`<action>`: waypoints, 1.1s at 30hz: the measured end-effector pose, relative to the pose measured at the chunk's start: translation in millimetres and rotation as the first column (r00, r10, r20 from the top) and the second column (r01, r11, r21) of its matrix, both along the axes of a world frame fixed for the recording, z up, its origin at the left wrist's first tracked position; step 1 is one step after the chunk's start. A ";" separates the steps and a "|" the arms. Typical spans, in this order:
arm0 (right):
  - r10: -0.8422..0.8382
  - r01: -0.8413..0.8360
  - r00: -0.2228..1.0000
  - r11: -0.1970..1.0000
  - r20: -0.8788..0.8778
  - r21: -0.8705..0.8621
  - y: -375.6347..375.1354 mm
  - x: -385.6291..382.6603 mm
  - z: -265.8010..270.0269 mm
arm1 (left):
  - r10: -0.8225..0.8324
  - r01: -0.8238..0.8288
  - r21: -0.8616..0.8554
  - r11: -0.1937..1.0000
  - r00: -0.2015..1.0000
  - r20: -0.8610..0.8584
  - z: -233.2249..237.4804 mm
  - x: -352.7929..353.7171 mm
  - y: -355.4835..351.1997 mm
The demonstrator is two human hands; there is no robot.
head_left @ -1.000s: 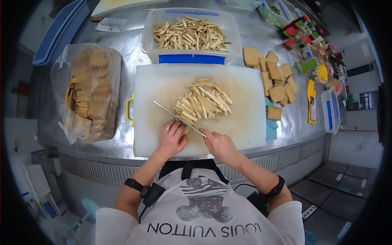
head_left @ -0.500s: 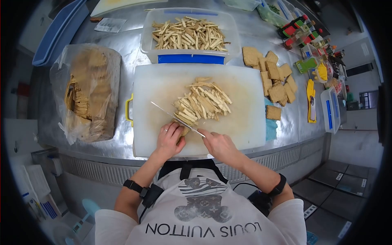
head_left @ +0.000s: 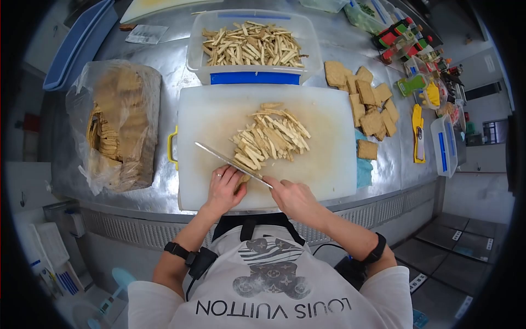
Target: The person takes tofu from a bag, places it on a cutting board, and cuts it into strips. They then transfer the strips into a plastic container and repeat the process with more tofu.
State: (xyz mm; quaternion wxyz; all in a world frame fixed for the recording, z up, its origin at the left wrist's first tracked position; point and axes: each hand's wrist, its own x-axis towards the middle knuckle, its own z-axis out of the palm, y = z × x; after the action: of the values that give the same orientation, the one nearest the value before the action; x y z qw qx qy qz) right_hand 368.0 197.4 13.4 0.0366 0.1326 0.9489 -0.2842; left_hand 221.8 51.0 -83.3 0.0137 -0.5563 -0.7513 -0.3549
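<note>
Left hand (head_left: 224, 189), fingers curled together, presses on a tofu piece (head_left: 244, 178) almost wholly hidden beneath it near the front edge of the white cutting board (head_left: 208, 118); right hand (head_left: 290, 196) fingers wrap the knife (head_left: 230, 163) handle, itself concealed, blade slanting just beside the cut strips (head_left: 271, 137).

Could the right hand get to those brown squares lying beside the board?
Probably yes: the brown squares lie uncovered on the counter, nothing between, but the right hand is gripping the knife, so it isn't free.
</note>
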 end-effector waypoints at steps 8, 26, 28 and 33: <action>-0.021 0.021 0.999 1.000 0.036 0.000 -9.3 -8.9 -15.7 | 0.006 -0.006 0.013 1.000 1.000 -0.012 -5.2 1.9 -1.4; -0.149 0.151 0.984 0.988 -0.101 0.016 26.8 3.8 4.9 | -0.010 0.005 -0.053 0.999 0.996 -0.090 1.9 -4.1 12.4; -0.118 0.118 0.992 0.993 -0.052 -0.010 20.8 4.2 5.0 | -0.003 0.000 -0.048 0.999 0.997 -0.071 5.1 -4.7 13.3; -0.049 0.049 0.996 0.999 0.072 -0.001 12.4 6.6 9.8 | 0.021 -0.022 -0.019 1.000 0.998 -0.052 2.5 -2.7 14.8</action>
State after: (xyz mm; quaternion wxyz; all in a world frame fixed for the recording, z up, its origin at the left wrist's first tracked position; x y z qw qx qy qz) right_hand 374.6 209.8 23.1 0.0637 0.1660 0.9429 -0.2815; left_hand 219.1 65.8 -80.8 0.0313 -0.5573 -0.7600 -0.3328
